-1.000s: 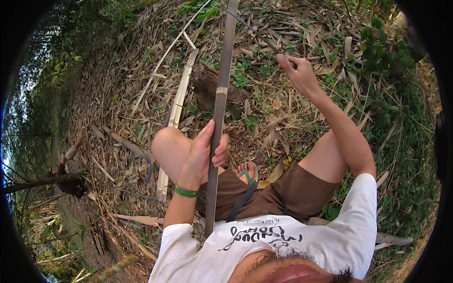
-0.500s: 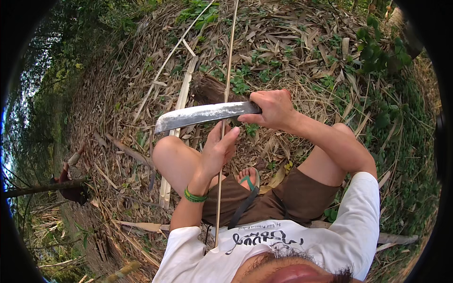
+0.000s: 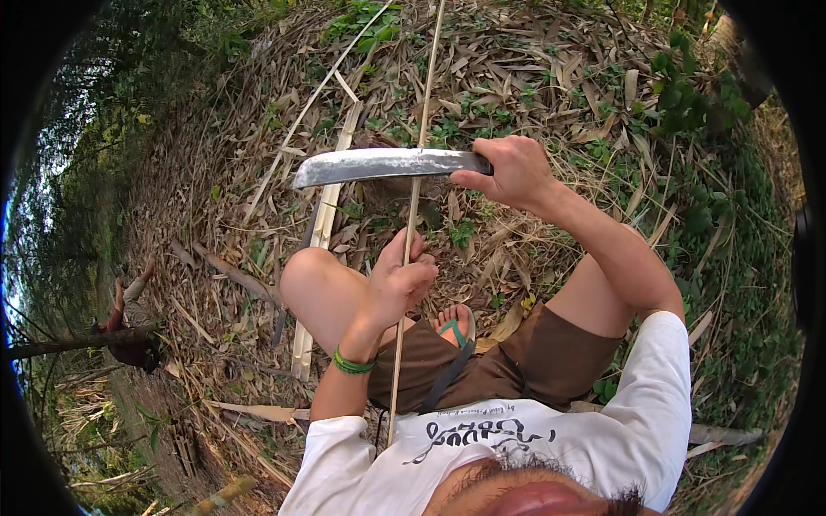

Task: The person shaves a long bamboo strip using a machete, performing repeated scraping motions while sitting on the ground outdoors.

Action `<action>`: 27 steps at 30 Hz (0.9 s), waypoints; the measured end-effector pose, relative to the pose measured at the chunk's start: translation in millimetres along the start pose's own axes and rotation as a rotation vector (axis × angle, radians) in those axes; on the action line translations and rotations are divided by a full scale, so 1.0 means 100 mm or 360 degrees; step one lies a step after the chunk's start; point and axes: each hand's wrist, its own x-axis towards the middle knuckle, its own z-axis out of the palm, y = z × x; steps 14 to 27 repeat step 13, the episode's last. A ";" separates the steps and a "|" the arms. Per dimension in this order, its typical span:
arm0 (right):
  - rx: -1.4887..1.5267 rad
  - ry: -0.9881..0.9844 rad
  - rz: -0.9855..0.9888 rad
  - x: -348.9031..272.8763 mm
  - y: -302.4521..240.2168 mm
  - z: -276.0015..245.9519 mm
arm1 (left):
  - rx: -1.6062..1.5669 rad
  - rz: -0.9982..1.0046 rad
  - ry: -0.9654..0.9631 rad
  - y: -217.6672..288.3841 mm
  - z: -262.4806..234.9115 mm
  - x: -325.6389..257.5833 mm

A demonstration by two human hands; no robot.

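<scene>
My left hand grips a thin bamboo strip that stands nearly upright, running from my chest up past the top of the view. My right hand holds the handle of a long steel machete. The blade lies level and points left, its edge against the strip just above my left hand. I squat with my left knee bare and a green band on my left wrist.
Split bamboo slats lie on the ground beyond my knee among dry leaves and low green plants. Another person crouches at the far left by a fallen stem. A green sandal shows under me.
One second ago my right hand was raised and empty. It then took up the machete and has set the blade across the strip. The wide slat edge now shows as a thin strip.
</scene>
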 end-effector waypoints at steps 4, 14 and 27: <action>-0.0045 -0.0003 -0.0124 -0.09 -0.26 0.05 | -0.0038 -0.0039 0.0030 -0.01 -0.04 0.01; 0.0095 -0.0038 0.0370 0.09 0.27 -0.17 | -0.0146 -0.0138 -0.0139 -0.07 -0.06 -0.09; 0.0095 -0.0038 0.0370 0.09 0.27 -0.17 | -0.0146 -0.0138 -0.0139 -0.07 -0.06 -0.09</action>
